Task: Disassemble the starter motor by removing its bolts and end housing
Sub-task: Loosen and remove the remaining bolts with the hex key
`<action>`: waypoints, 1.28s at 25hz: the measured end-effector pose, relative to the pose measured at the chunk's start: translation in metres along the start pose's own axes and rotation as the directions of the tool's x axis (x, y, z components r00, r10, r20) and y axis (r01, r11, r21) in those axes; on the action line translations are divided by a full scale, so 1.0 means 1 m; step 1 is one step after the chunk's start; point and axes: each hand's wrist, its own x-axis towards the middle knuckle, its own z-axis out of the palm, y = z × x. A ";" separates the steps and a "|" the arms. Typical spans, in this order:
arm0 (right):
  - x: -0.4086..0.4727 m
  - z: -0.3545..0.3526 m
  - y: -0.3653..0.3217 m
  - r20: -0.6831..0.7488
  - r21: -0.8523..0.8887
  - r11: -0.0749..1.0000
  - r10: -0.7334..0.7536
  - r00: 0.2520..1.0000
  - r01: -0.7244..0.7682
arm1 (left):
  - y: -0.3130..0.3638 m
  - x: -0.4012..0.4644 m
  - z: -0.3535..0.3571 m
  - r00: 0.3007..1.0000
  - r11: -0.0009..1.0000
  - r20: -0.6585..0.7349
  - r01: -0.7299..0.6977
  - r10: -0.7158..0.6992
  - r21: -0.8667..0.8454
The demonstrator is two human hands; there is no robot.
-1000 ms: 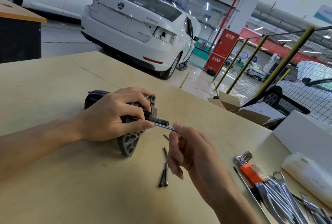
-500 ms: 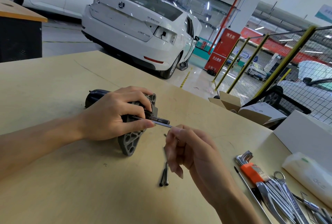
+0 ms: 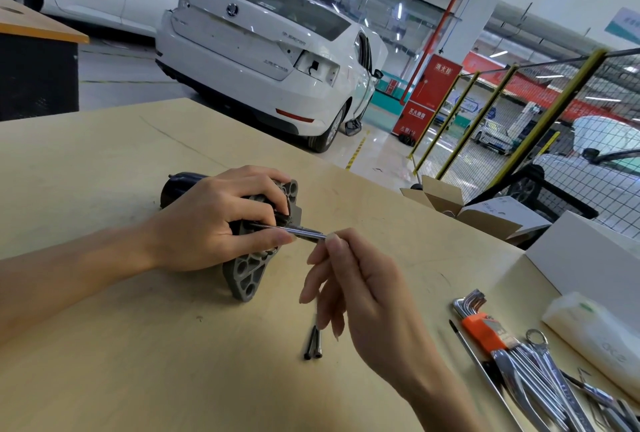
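Workbench (image 3: 104, 345): left hand (image 3: 207, 220) around starter motor (image 3: 247, 279), right hand (image 3: 349, 289) pinching bolt (image 3: 298, 231)

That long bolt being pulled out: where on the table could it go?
Bare wood lies beside the two loose bolts, between the starter motor and the hex key set. The table's far left is also bare. The right edge, with wrenches, is crowded.

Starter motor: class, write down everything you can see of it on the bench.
The starter motor lies on its side on the wooden bench. It has a black round body and a grey, cast-looking end housing with holes. The left hand grips it; the right hand pinches a thin bolt sticking out of it.
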 end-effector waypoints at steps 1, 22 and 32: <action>0.000 0.001 0.003 -0.025 -0.065 0.998 -0.025 0.999 0.023 | 0.000 0.000 0.000 1.000 1.000 -0.002 -0.004 0.004 0.001; 0.001 0.014 0.009 -0.078 -0.098 0.992 0.074 0.994 -0.082 | 0.000 -0.001 -0.001 0.999 0.999 0.025 -0.033 0.032 0.042; 0.000 0.014 0.008 -0.080 -0.115 0.990 0.078 0.994 -0.087 | 0.000 -0.001 0.000 0.999 0.998 0.020 -0.041 0.040 0.053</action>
